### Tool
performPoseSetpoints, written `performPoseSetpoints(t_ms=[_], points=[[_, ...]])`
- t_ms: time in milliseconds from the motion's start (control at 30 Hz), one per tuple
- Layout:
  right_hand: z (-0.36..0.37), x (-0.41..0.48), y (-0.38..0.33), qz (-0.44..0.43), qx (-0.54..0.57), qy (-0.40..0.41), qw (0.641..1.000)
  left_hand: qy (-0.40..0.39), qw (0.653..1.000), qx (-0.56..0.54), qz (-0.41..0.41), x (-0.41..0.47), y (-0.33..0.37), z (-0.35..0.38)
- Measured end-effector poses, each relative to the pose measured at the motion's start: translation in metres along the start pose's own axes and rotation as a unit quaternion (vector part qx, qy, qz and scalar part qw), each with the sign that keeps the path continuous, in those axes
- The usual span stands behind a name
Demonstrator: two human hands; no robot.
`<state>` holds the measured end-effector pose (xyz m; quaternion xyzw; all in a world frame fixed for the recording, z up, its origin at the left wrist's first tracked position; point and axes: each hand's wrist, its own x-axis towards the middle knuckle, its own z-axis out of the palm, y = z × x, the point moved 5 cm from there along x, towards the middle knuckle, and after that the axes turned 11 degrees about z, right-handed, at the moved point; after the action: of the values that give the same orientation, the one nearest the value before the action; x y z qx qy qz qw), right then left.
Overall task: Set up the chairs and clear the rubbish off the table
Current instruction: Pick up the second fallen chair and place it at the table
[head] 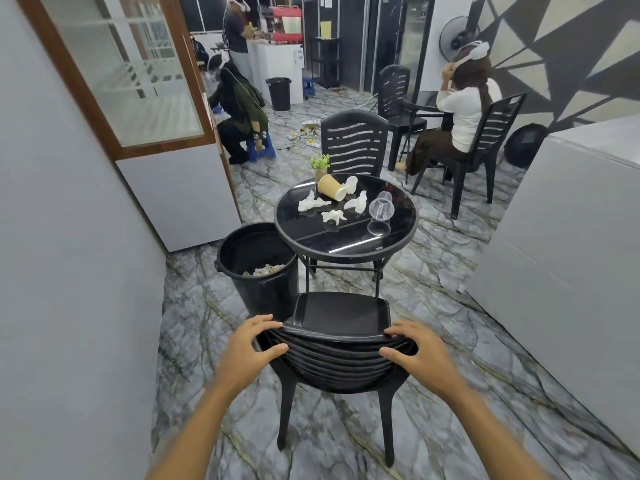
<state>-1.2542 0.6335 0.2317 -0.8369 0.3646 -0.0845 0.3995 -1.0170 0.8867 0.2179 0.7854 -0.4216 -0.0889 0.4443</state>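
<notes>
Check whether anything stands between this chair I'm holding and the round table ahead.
Nothing visible does. The floor between the chair and the table is bare; the black bin stands left of that path, beside the table.
</notes>
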Motion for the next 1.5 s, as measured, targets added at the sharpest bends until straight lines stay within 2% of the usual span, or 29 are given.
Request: performPoseSetpoints(t_ms=[133, 400, 633, 833, 1167, 1500], points=[[0.003, -0.007, -0.010, -0.014, -0.005, -0.023, 1.000, 0.003, 1.000, -0.002, 0.015, -0.007, 0.015, -0.002], [0.017, -0.010, -0.050, -0.087, -0.010, -0.003, 0.996, 0.064, 0.997, -0.032, 0.027, -0.024, 0.025, -0.028], [0.048, -0.010, -0.094, -0.132, -0.016, -0.007, 0.991, 0.096, 0.994, -0.054, 0.002, -0.039, 0.001, -0.070], [0.124, 0.008, -0.170, -0.154, -0.020, -0.025, 0.987, 0.110, 0.991, -0.075, -0.023, -0.047, -0.055, -0.138], [0.231, 0.038, -0.261, -0.141, -0.034, -0.051, 0.988, 0.092, 0.993, -0.059, -0.032, -0.032, -0.137, -0.242], [0.264, 0.091, -0.290, -0.072, -0.014, -0.056, 0.996, 0.056, 0.993, -0.088, -0.059, 0.013, -0.180, -0.273]])
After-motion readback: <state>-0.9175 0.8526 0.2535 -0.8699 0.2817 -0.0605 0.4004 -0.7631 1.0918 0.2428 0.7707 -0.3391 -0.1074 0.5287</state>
